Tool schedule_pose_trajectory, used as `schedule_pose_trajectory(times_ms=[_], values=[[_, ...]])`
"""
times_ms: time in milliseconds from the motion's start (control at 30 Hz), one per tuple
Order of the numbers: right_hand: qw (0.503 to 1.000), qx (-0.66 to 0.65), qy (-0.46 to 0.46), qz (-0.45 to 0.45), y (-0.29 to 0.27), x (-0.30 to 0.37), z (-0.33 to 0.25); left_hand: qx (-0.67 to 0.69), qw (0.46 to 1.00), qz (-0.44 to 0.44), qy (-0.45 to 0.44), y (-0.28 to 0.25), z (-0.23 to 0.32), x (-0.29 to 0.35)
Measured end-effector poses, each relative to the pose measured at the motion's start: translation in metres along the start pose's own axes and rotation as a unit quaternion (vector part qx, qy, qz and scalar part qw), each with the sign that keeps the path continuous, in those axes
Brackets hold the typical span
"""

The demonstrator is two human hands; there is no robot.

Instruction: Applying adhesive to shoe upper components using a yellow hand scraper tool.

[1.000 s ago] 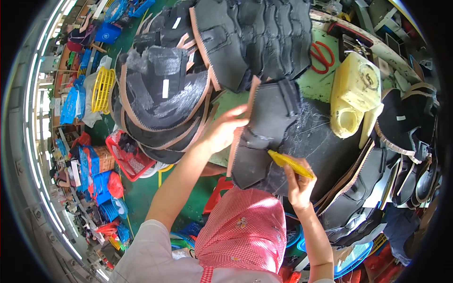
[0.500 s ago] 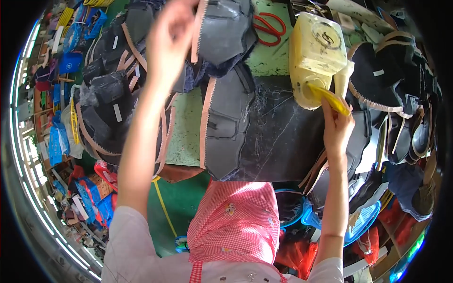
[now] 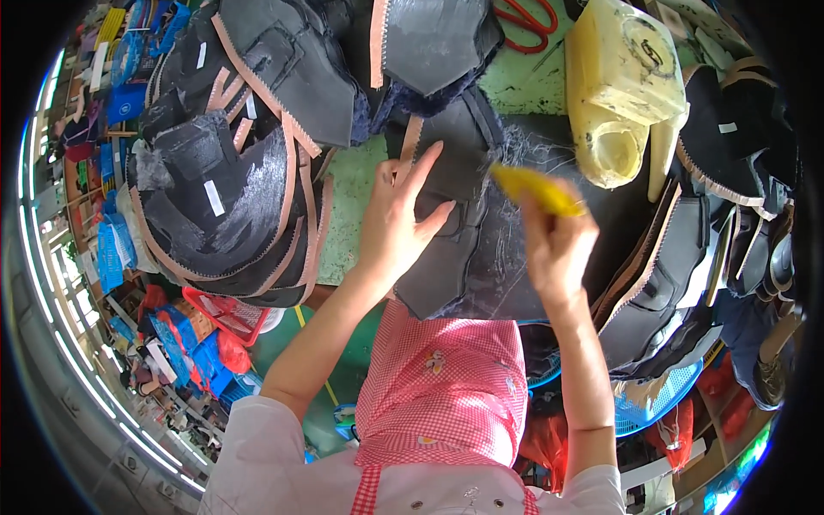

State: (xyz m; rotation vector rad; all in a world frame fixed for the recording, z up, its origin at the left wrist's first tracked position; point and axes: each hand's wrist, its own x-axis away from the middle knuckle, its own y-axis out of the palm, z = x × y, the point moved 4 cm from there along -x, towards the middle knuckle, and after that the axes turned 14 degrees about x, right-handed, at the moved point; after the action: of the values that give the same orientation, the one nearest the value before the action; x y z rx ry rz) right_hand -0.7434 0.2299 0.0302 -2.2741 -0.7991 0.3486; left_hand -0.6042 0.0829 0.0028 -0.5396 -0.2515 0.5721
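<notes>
A black shoe-upper piece (image 3: 433, 279) with a tan edge strip lies on the dark work mat (image 3: 524, 283). My left hand (image 3: 399, 215) rests on it with fingers spread. In my right hand (image 3: 562, 245) is a flat yellow spreader (image 3: 532, 189), slightly blurred, its tip by the right edge of that piece. Above my right hand stands a cut-open yellowish plastic jug (image 3: 631, 81), its round mouth facing me. Another upper piece (image 3: 433, 43), with dark fuzzy lining under its edge, lies beyond my left hand.
Stacked black upper pieces (image 3: 232, 193) with tan saw-toothed strips lie at left, some shiny on top. More pieces (image 3: 657, 266) are piled at right. Red-handled scissors (image 3: 528, 26) lie at the back on the green tabletop (image 3: 356, 180). A blue basket (image 3: 657, 399) sits below right.
My left hand has come down from the far upper piece onto the near one. My right hand has drawn the yellow spreader from the jug's mouth leftward to that piece.
</notes>
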Motion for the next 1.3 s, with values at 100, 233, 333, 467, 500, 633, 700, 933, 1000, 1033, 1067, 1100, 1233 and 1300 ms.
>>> schedule_pose_trajectory(times_ms=[100,233,333,467,500,633,700,933,1000,1033,1067,1100,1233,1300], values=[[0.999,0.048,0.006,0.011,0.005,-0.001,0.012,-0.044,0.998,-0.005,0.039,0.003,0.001,-0.001],[0.999,0.035,-0.012,0.002,-0.001,0.006,0.003,-0.032,0.999,0.007,0.039,0.001,0.001,0.0],[0.998,0.047,0.007,0.043,-0.001,-0.001,0.005,-0.035,0.999,0.003,0.039,0.003,0.0,0.001],[0.988,-0.024,-0.038,-0.146,0.003,0.048,0.0,-0.026,1.0,-0.001,0.018,0.001,0.004,0.002],[0.993,-0.024,-0.038,-0.106,-0.011,0.043,0.008,-0.005,1.0,-0.001,0.011,-0.003,0.0,0.004],[0.978,0.135,0.012,0.157,-0.075,-0.005,0.049,0.16,0.986,0.019,-0.049,-0.01,-0.022,0.014],[0.964,0.213,0.041,0.152,-0.083,-0.013,0.06,0.188,0.979,0.012,-0.078,-0.01,-0.019,0.021],[0.985,-0.056,0.007,-0.165,0.0,0.031,0.023,0.198,0.974,0.032,-0.108,-0.005,-0.029,0.022],[0.997,-0.065,-0.007,-0.035,0.005,0.028,0.03,0.195,0.976,0.042,-0.09,-0.005,-0.028,0.022],[0.995,-0.052,-0.053,-0.066,0.009,0.038,0.027,0.186,0.978,0.05,-0.083,-0.007,-0.028,0.023],[0.99,-0.035,-0.097,-0.095,0.009,0.056,0.025,0.186,0.977,0.05,-0.087,-0.005,-0.031,0.023],[0.974,-0.052,-0.187,-0.115,0.012,0.077,0.018,0.179,0.979,0.052,-0.081,-0.002,-0.034,0.024],[0.972,-0.036,-0.167,-0.159,-0.002,0.086,0.012,0.143,0.986,0.073,-0.047,-0.005,-0.033,0.025],[0.981,-0.007,-0.168,-0.099,0.001,0.075,0.013,0.117,0.989,0.077,-0.046,-0.008,-0.03,0.027]])
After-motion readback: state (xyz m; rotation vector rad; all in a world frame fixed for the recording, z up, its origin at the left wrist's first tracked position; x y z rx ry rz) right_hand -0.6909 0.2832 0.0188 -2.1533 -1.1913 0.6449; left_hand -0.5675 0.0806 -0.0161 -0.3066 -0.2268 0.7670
